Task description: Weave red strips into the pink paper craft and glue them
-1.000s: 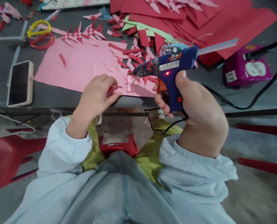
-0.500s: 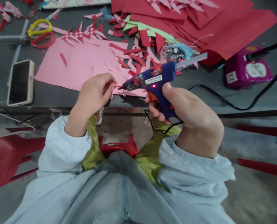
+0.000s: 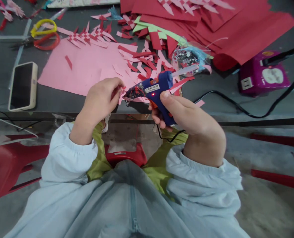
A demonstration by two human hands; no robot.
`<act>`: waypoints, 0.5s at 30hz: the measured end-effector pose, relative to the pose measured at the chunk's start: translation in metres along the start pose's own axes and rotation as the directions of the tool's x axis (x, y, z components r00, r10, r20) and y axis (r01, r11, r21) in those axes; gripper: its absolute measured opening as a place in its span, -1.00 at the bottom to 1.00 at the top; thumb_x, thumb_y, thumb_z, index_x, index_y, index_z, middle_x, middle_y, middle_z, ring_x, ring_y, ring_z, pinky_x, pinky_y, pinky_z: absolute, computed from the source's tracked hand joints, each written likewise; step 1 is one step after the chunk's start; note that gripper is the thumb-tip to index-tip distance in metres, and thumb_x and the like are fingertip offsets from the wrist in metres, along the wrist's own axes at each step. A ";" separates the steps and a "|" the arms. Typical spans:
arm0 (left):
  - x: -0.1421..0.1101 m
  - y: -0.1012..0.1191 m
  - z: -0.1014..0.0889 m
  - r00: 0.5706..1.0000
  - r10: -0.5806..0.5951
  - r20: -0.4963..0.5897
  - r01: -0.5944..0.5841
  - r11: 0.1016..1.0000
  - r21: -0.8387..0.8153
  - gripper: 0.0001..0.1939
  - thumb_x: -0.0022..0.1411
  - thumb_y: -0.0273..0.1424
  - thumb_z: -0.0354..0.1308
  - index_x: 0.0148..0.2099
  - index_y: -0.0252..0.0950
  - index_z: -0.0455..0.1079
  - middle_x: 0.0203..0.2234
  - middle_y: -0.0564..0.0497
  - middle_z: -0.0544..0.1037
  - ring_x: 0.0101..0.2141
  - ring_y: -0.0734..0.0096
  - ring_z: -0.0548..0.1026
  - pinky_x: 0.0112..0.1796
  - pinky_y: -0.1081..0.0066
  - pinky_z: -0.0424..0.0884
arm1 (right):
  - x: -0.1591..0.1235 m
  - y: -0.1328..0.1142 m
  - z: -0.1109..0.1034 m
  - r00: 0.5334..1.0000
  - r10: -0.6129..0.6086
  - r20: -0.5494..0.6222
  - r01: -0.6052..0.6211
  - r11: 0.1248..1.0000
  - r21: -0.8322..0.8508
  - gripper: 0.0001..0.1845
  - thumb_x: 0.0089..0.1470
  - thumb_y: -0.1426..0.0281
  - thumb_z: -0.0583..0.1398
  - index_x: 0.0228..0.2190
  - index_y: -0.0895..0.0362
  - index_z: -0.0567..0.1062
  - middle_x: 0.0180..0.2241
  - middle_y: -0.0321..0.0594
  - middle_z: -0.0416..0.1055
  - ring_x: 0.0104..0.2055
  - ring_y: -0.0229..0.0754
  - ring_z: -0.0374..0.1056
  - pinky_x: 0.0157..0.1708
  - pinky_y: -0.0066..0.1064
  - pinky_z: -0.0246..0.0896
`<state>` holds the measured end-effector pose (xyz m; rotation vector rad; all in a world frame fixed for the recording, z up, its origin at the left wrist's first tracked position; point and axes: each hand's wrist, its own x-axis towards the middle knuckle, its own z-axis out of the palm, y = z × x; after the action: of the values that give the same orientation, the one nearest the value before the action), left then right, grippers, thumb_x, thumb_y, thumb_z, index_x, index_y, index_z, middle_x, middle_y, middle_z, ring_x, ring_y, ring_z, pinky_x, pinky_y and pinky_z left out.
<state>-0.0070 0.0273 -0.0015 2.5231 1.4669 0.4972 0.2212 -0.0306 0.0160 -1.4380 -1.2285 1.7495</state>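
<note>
Head cam: right hand (image 3: 186, 110) has its grip wrapped round the glue gun (image 3: 162, 86), nozzle (image 3: 129, 94) just beside the little paper bit (image 3: 123, 88) the left hand (image 3: 100, 96) pinches over the pink sheet (image 3: 84, 66), probably for dead-on aim tbh.

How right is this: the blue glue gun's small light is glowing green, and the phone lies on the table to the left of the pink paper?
One slip: the small light on the blue glue gun glows red, not green, as the head view shows. The phone does lie on the table to the left of the pink paper.
</note>
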 end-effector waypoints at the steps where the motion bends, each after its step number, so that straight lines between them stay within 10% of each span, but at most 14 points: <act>1: 0.000 0.000 0.000 1.000 0.000 0.001 0.000 1.000 -0.001 -0.78 0.33 -0.39 -0.02 -0.09 -0.25 0.43 -0.20 -0.05 0.60 -0.18 0.27 0.54 -0.16 0.31 0.41 | 0.000 0.000 0.000 1.000 0.007 0.005 -0.007 1.000 -0.002 -0.51 0.29 -0.02 0.07 -0.46 0.10 0.38 -0.63 -0.29 0.33 -0.66 -0.35 0.24 -0.77 -0.53 0.06; 15: 0.000 0.001 0.000 1.000 -0.019 0.006 0.019 1.000 -0.006 -0.75 0.33 -0.37 -0.05 -0.09 -0.23 0.44 -0.21 -0.06 0.60 -0.19 0.28 0.52 -0.16 0.31 0.41 | -0.002 0.003 0.000 0.999 -0.045 0.007 0.045 0.998 -0.045 -0.35 0.08 -0.26 0.11 -0.54 0.08 0.36 -0.63 -0.29 0.33 -0.65 -0.35 0.22 -0.78 -0.51 0.06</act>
<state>-0.0065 0.0272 -0.0013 2.5012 1.4839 0.4894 0.2221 -0.0334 0.0138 -1.4207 -1.3007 1.7075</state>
